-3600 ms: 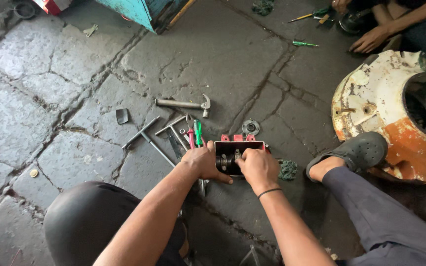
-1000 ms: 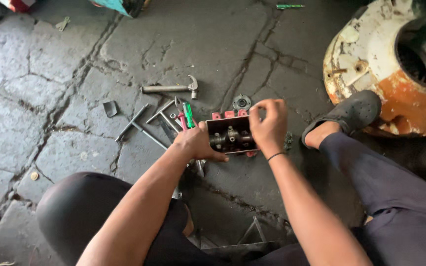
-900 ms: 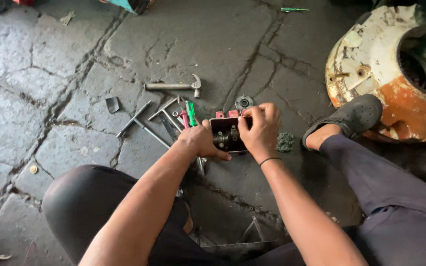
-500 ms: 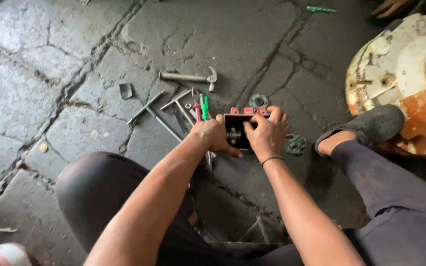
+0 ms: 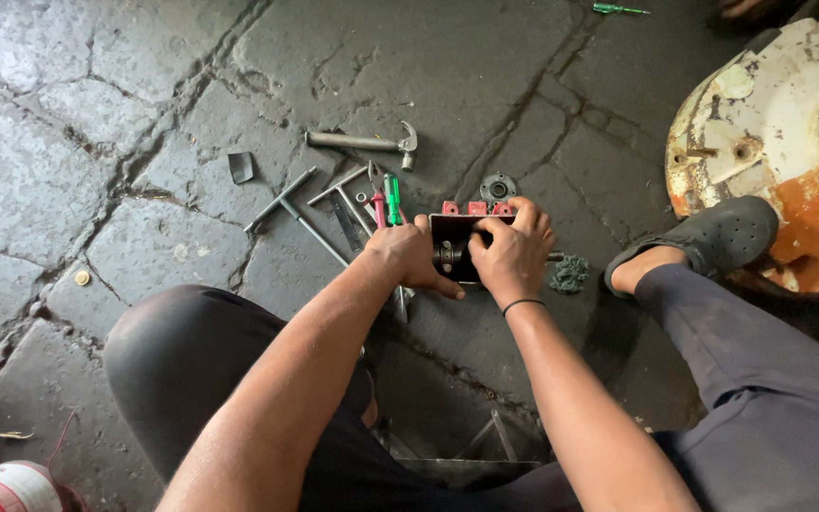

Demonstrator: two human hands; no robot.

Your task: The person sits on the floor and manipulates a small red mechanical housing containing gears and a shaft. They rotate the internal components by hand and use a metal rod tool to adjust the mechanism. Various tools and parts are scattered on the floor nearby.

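Observation:
A small black metal housing with red tabs along its far edge (image 5: 457, 228) sits on the stone floor in front of me. My left hand (image 5: 408, 258) grips its left side, thumb toward the near edge. My right hand (image 5: 514, 251), a dark band on its wrist, is curled over the housing's right half with fingers inside the open cavity. A shaft end pokes out at the right of the housing. What the fingers pinch inside is hidden.
Left of the housing lie a hammer (image 5: 362, 143), T-handle wrenches (image 5: 288, 209), a green-handled screwdriver (image 5: 391, 197) and a round flange (image 5: 498, 188). A green scouring pad (image 5: 569, 273) lies right of my hand. My shoe (image 5: 713, 242) rests by a rusty white drum (image 5: 774, 142).
My view shifted down and left. My right hand slid from the housing's far right corner further over its open top; my left hand stays on the left side.

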